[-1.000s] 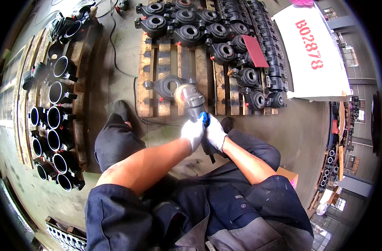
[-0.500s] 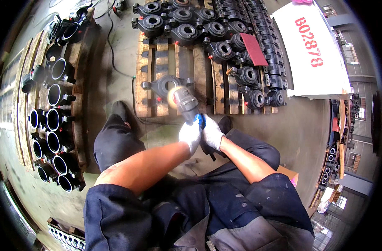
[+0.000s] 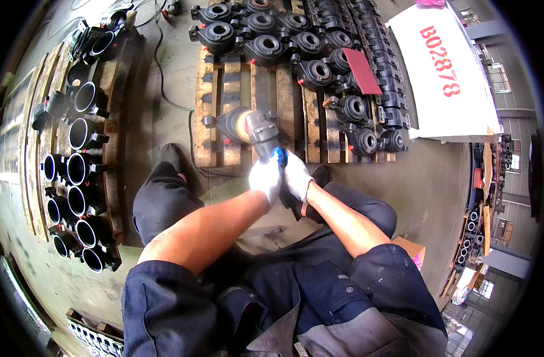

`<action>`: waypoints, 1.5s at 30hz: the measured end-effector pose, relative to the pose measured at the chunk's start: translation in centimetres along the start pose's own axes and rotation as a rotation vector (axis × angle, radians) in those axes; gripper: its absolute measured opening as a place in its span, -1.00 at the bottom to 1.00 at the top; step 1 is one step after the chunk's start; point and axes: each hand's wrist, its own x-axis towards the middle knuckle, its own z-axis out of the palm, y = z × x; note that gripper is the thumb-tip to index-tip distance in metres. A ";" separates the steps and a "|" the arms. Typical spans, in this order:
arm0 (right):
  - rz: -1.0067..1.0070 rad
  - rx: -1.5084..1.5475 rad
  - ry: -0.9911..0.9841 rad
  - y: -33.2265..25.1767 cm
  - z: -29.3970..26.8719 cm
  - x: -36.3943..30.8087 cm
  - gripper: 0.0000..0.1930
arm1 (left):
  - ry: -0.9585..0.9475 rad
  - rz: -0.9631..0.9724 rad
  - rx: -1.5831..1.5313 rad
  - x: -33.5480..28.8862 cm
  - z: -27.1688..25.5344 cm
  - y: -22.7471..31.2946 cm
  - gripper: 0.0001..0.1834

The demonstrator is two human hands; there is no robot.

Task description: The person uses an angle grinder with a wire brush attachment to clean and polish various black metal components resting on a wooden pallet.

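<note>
1. Angle grinder (image 3: 262, 132), near frame centre: left hand (image 3: 266, 179) and right hand (image 3: 297, 177) closed round it, presumably for steadiness.
2. Black casting (image 3: 226, 125), upper centre: on wooden pallet (image 3: 206, 89), set apart, probably for access.

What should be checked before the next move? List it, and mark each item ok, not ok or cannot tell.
1. Left hand and right hand both on the power tool: ok.
2. Both hands gloved: ok.
3. Forearms covered: not ok, bare.
4. Black part lying on the wooden pallet: ok.
5. Disc touching that part: cannot tell; it overlaps it in view.
</note>
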 end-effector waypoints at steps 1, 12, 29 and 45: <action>-0.006 0.075 0.021 0.0 0.3 0.4 -0.60 | 0.008 0.001 0.017 0.5 -0.3 0.0 -0.38; -0.125 -0.030 -0.045 -0.2 0.8 -2.0 -0.76 | 0.026 -0.072 0.081 -2.1 -1.2 -0.4 -0.30; -0.113 0.961 -0.126 -1.5 -4.9 -4.1 -0.51 | -0.421 -0.006 -0.464 0.1 1.3 1.9 -0.32; -0.308 0.985 0.027 -5.7 -7.5 -6.6 -0.44 | -0.477 0.221 -0.386 -3.8 0.7 8.5 -0.64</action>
